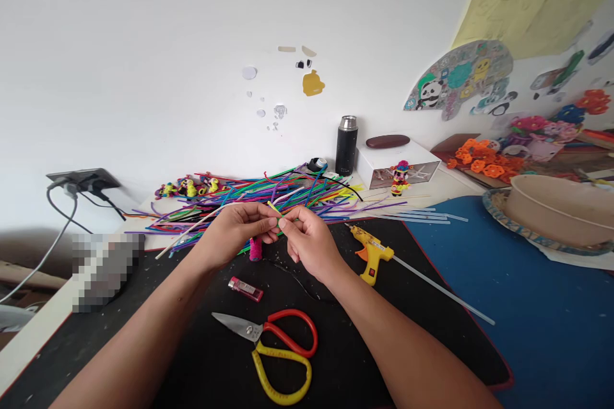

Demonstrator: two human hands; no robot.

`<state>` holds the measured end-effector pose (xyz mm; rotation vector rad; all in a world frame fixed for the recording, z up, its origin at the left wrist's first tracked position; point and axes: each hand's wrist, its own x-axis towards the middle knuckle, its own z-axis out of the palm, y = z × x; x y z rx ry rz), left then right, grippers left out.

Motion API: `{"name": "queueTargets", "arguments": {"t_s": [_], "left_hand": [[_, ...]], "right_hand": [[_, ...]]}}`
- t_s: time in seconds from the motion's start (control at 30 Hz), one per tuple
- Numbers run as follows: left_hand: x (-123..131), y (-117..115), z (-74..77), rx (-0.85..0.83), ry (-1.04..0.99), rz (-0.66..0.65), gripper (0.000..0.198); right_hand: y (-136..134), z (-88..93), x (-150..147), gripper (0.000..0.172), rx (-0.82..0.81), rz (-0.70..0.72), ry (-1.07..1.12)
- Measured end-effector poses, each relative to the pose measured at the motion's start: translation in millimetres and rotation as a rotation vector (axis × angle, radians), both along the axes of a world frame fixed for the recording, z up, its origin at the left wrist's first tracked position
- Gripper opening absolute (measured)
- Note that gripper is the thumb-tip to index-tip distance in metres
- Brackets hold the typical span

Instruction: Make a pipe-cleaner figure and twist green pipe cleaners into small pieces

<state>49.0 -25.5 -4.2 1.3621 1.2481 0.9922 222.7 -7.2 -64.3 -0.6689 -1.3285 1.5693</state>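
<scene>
My left hand (242, 230) and my right hand (307, 236) meet above the black mat, fingertips almost touching. Both pinch a short yellow-green pipe cleaner (273, 207), whose tip sticks up between them; the rest is hidden by my fingers. Just under my left fingers stands a small magenta fuzzy piece (256, 249). A pink lighter (246, 289) lies below it. Nearer to me, scissors (261, 332) with one red and one yellow handle rest with blades slightly apart. To the right of my right hand is a yellow glue gun (371, 252) with a long glue stick in its back.
Behind my hands spreads a heap of coloured pipe cleaners (230, 201). A black thermos (346, 147) and a white box (398, 163) with a small figure (400, 179) stand by the wall. Clear glue sticks (426, 216) and a round basin (559, 204) are to the right.
</scene>
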Motion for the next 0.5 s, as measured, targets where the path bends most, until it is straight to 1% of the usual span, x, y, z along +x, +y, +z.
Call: {"name": "queueTargets", "arguments": {"t_s": [0.17, 0.3, 0.4, 0.5], "left_hand": [[0.6, -3.0, 5.2, 0.028, 0.083, -0.018, 0.039], [0.1, -3.6, 2.8, 0.038, 0.113, -0.011, 0.04], [0.7, -2.1, -1.2, 0.024, 0.025, 0.021, 0.043], [2.4, -1.0, -2.7, -0.01, -0.105, 0.034, 0.048]], "right_hand": [[-1.5, 0.1, 0.0, 0.028, -0.012, 0.011, -0.016], [-2.9, 0.3, -1.4, 0.028, -0.017, 0.002, -0.017], [-2.6, 1.0, -2.3, 0.029, -0.039, -0.021, 0.015], [-1.2, 3.0, -1.4, 0.033, -0.106, -0.029, 0.082]]}}
